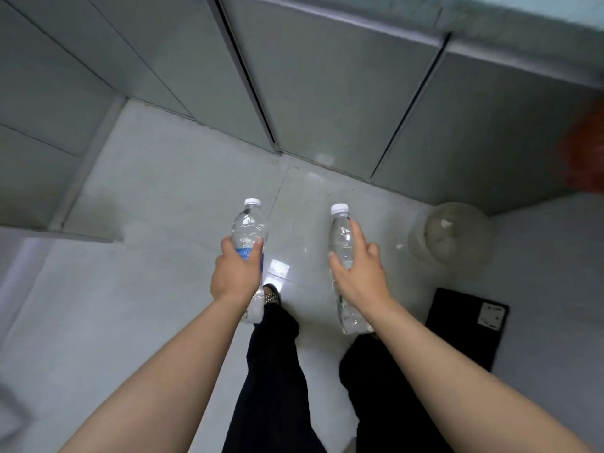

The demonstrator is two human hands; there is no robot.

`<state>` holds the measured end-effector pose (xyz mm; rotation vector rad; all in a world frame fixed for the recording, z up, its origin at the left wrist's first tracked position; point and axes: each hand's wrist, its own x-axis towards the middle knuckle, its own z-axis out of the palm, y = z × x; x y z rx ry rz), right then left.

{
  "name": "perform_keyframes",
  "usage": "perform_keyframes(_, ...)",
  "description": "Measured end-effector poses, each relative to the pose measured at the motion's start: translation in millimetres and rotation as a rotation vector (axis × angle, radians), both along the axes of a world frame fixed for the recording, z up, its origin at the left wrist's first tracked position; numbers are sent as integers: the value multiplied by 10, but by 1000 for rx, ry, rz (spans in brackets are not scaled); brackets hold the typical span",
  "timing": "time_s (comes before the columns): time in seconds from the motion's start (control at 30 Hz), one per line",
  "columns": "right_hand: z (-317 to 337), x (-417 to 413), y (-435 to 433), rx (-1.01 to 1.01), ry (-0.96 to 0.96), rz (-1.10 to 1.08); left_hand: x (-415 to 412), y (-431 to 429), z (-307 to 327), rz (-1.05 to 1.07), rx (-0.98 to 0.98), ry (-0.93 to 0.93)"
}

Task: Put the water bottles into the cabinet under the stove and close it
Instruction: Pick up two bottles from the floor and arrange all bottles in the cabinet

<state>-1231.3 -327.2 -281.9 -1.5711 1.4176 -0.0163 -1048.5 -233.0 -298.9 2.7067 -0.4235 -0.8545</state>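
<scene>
Left hand (236, 273): wrapped around one bottle (249, 227)
Right hand (359, 273): gripping second bottle (341, 243)
Cabinet doors (327, 93): closed, beyond both bottles
Remaining: open, stow, shut

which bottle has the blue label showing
The bottle in the left hand: this left bottle shows a blue label band just above the fingers. The right bottle, held by the right hand, looks clear all the way, no label visible.

Orange thing (586, 148): at my three o'clock, blurred, cut by the edge.
Bottle bases: mostly behind my wrists.
Label print (245, 253): unreadable.
</scene>
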Motion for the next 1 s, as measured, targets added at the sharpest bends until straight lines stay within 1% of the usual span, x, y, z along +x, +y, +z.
perform_keyframes(0.1, 730, -220, 164, -17, -28, 58, -371, 325, 751, 53, -47, -3)
perform_keyframes(0.2, 1246, -400, 293, -42, -47, 164, -746, 618, 1261, 113, -72, -8)
perform_keyframes(0.33, 1597, -436, 383, -94, -36, 278, -969, 813, 1509, 218, -71, 6)
perform_keyframes(0.47, 1813, -283, 524, -128, -37, 357, -902, 1004, 1685, 281, -100, -20)
perform_keyframes(0.6, 1968, 165, 722, -129, -60, 435, -533, 1250, 1858, 352, -153, -72)
perform_keyframes(0.73, 2088, 936, 1105, -119, -99, 544, 63, 1660, 1971, 419, -167, -99)
perform_keyframes(0.87, 2189, 1778, 1585, -140, -156, 671, 733, 2247, 2103, 504, -179, -143)
perform_keyframes(1.0, 2301, 2604, 2105, -154, -210, 785, 1328, 2954, 2247, 653, -173, -219)
